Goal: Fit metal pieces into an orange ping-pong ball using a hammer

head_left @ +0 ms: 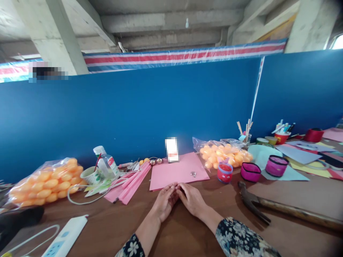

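My left hand (166, 201) and my right hand (192, 200) meet at their fingertips over the brown table, by the near edge of a stack of pink paper (174, 173). The fingers of both are curled and pressed together. Whatever they may hold between them is hidden or too small to name. On the paper, just beyond my right hand, lie a few small shiny metal pieces (193, 174). A bright, blurred-out upright object (172, 150) stands at the sheet's far edge.
Bags of orange balls (48, 185) stand left and right. Leftward are folded pink strips (134, 184), a bottle (105, 162), a cup (91, 175) and a power strip (65, 237). A claw hammer (289, 207) and magenta rings (250, 172) lie right. A blue partition (160, 107) closes the back.
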### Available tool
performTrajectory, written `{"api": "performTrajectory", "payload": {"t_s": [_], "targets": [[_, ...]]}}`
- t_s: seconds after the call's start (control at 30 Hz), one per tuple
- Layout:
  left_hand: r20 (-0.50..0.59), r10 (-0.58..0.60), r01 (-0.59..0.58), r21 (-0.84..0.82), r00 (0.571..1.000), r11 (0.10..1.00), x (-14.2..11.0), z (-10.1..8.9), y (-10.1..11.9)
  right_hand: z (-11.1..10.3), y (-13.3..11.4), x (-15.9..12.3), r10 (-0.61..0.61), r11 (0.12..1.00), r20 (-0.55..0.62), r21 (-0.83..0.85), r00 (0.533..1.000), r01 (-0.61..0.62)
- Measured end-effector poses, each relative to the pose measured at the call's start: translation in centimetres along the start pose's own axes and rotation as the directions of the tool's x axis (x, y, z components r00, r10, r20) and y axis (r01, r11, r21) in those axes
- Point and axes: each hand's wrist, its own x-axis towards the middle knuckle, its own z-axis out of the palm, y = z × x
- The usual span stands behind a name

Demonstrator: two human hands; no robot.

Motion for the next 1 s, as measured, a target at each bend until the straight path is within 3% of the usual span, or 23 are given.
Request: {"api": "performTrajectory", "payload": {"t_s": [1.0], "targets": [[-0.003,-0.011,0.011,-0.048,1.000,0.999,-0.36,0.20,0.08,-0.06,0.16,-0.06,0.012,0.999,0.064,0.041,0.998,-0.014]]}}
